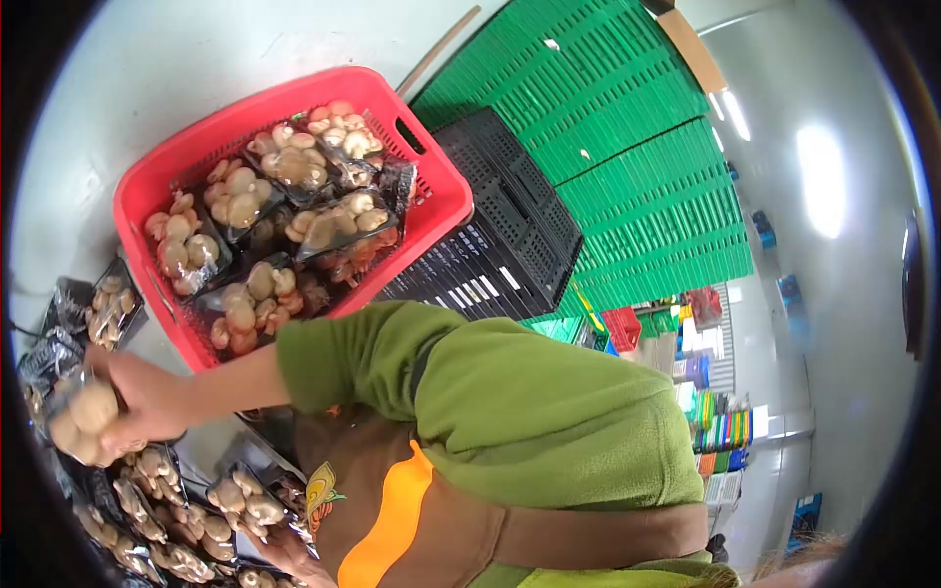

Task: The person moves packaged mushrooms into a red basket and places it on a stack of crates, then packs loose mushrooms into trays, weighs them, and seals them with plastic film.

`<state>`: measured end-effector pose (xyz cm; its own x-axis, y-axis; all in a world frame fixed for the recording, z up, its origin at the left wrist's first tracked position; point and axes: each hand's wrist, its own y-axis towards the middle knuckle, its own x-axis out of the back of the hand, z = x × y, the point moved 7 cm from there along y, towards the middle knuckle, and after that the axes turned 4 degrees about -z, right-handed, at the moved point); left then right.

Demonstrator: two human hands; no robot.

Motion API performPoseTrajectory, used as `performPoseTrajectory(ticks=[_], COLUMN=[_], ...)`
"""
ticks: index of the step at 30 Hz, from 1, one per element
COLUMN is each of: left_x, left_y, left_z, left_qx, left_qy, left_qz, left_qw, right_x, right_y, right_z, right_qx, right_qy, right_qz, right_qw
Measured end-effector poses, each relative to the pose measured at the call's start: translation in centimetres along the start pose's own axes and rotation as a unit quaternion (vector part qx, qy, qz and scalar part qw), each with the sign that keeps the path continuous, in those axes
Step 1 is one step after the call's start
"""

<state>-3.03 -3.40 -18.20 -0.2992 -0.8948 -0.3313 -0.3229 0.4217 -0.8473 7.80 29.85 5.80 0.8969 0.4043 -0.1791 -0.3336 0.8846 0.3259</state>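
My right hand (147, 400), at the end of the green sleeve, grips a film-wrapped pack of mushrooms (90, 412), slightly blurred, at the left of the view. Lower down, my left hand (289, 556) is partly hidden; its fingers curl at the edge of another mushroom pack (247, 498). Around and below both hands lie several more wrapped packs (162, 519) in dark trays. Just above my right forearm stands a red plastic basket (328, 83) with several wrapped mushroom packs (240, 194) in it.
Behind the basket are stacked black crates (500, 206) and tall stacks of green crates (627, 176). A pale wall (216, 49) borders the basket. Coloured crates and goods (720, 431) stand farther back. The view is tilted sideways.
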Motion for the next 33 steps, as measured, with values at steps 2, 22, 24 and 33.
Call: performPoseTrajectory(ticks=[2,22,24,33], left_x=[-0.7,-33.7,-36.9,-46.0], left_y=[-1.2,-6.8,-6.5,-8.3], left_z=[-0.5,1.8,4.9,14.4], left_qx=[-0.021,-0.124,-0.058,0.024], left_qy=[0.023,0.175,0.185,0.221], left_qz=[-0.016,0.209,0.291,0.323], left_qw=[0.999,0.954,0.937,0.920], right_x=[6.0,53.1,53.2,54.2], right_y=[0.7,-16.5,-15.9,-14.4], right_z=[2.0,8.7,5.3,7.5], right_qx=[-0.004,-0.297,-0.308,-0.188], right_qy=[-0.008,-0.197,-0.163,-0.207], right_qz=[-0.105,-0.373,-0.338,-0.326], right_qw=[0.994,0.856,0.874,0.903])
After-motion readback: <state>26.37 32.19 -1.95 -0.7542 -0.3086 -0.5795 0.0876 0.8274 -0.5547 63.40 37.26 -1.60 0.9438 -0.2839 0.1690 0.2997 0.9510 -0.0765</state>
